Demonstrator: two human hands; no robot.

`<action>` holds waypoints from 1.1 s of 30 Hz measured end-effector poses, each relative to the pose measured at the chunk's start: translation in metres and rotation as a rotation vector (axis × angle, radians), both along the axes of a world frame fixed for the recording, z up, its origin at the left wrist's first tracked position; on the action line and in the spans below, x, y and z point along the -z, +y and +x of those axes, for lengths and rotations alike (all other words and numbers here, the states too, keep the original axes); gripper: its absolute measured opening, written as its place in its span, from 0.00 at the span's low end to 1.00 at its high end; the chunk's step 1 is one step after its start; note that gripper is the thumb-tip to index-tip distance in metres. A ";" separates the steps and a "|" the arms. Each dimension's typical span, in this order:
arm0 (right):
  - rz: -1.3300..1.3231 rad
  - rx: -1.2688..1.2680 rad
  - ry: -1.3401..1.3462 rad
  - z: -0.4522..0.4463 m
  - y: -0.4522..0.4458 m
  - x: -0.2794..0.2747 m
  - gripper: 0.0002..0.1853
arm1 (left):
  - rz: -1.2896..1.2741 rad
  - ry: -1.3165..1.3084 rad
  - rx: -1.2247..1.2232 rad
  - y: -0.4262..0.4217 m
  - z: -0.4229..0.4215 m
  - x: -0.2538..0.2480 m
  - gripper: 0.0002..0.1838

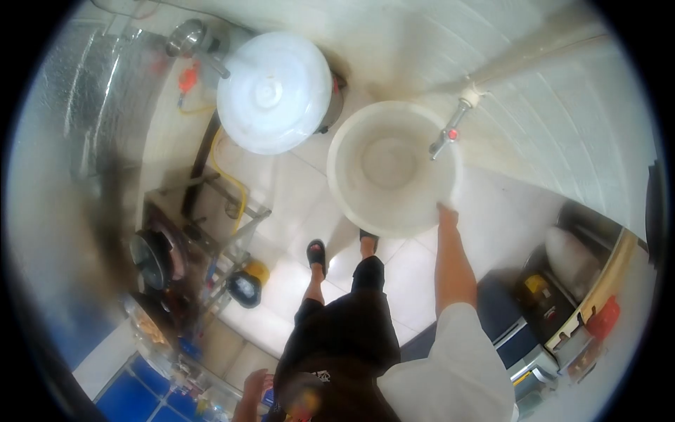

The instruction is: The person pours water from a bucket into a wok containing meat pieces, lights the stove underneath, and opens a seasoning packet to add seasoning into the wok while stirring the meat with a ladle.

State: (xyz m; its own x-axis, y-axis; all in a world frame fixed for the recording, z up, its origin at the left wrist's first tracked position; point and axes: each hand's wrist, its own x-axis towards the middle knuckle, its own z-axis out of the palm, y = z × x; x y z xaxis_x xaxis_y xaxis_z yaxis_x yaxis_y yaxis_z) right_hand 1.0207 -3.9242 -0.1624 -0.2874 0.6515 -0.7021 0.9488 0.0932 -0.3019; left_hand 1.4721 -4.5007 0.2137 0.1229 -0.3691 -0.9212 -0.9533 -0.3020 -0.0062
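Note:
A large pale basin (390, 162) stands under a wall tap (446, 137) with a red mark on it. At the basin's lower right rim, my right hand (447, 213) is closed on the edge, the arm stretched out from a white sleeve. No water shows coming from the tap. My left hand (258, 383) hangs low at the bottom of the view, beside my dark clothing; its fingers look curled, and whether anything is in them is too blurred to tell.
A big container with a white round lid (274, 91) stands left of the basin, near a metal pot (186, 39). A metal rack (232, 232) with a yellow hose is at the left. Boxes and a shelf (545, 302) stand at the right.

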 end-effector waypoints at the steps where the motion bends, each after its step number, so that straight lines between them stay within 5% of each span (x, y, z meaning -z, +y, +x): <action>1: 0.009 -0.001 0.000 -0.004 0.006 -0.007 0.26 | 0.009 0.000 -0.001 0.005 -0.001 0.001 0.18; 3: 0.733 -0.405 0.399 -0.022 0.005 -0.036 0.26 | 0.022 0.002 -0.039 0.012 -0.005 0.007 0.14; 5: 0.277 -0.219 0.773 -0.057 -0.018 -0.148 0.26 | 0.034 0.077 -0.038 0.007 0.006 0.030 0.14; 9: -0.108 -0.174 0.800 -0.103 -0.079 -0.314 0.29 | 0.034 0.154 0.117 0.016 -0.011 0.027 0.17; 14: 0.312 -0.631 0.699 -0.140 -0.097 -0.324 0.27 | 0.098 0.262 0.057 0.022 -0.060 0.040 0.19; 21: 0.407 -0.840 0.568 -0.156 -0.086 -0.328 0.21 | 0.153 0.341 0.103 0.012 -0.087 0.079 0.18; 26: 0.622 -1.309 0.609 -0.168 -0.073 -0.335 0.10 | 0.240 0.302 0.140 0.002 -0.125 0.117 0.18; 33: 0.684 -1.543 0.534 -0.172 -0.075 -0.372 0.16 | 0.266 0.418 0.191 -0.063 -0.216 0.193 0.12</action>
State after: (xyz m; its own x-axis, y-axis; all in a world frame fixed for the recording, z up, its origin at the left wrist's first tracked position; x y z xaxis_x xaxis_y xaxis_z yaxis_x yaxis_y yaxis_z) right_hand 0.8488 -3.9993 0.2096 -0.9508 -0.2994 -0.0791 -0.2964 0.9539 -0.0482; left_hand 1.2564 -4.5639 0.0206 -0.3215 -0.0961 -0.9420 -0.9286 -0.1629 0.3335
